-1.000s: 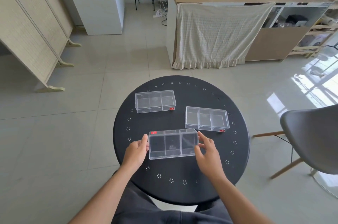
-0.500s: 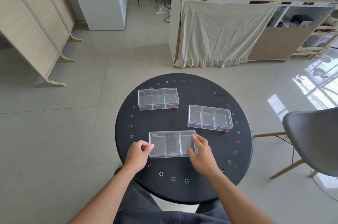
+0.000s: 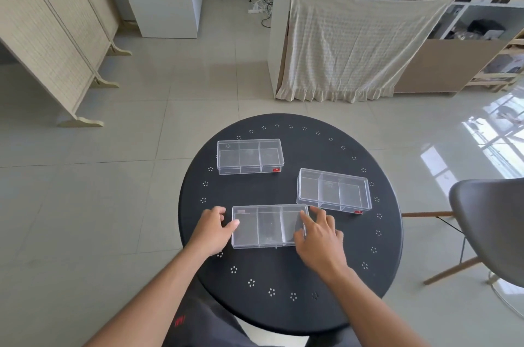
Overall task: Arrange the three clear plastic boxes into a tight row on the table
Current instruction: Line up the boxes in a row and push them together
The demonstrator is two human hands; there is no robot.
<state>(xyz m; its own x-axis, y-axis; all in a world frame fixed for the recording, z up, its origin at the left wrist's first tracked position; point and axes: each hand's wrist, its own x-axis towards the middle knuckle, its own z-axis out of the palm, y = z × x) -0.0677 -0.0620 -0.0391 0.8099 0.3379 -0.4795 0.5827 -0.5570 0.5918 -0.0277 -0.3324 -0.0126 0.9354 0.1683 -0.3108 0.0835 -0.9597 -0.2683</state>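
Note:
Three clear plastic boxes with inner dividers lie on a round black table (image 3: 286,278). The near box (image 3: 265,226) lies flat in front of me. My left hand (image 3: 211,230) grips its left end, thumb against the edge. My right hand (image 3: 319,241) holds its right end, fingers spread over the lid and corner. A second box (image 3: 249,156) sits at the far left, apart from the others. The third box (image 3: 333,189) sits at the right, slightly turned, its near left corner close to the near box.
A grey chair (image 3: 490,227) stands close to the table's right edge. A counter draped with a cream cloth (image 3: 354,46) is beyond the table, and a folding screen (image 3: 48,34) is at the left. Tiled floor surrounds the table.
The near box was held tilted up off the table a second ago; it now lies flat. My hands stay at its two ends, the right fingers now over the lid.

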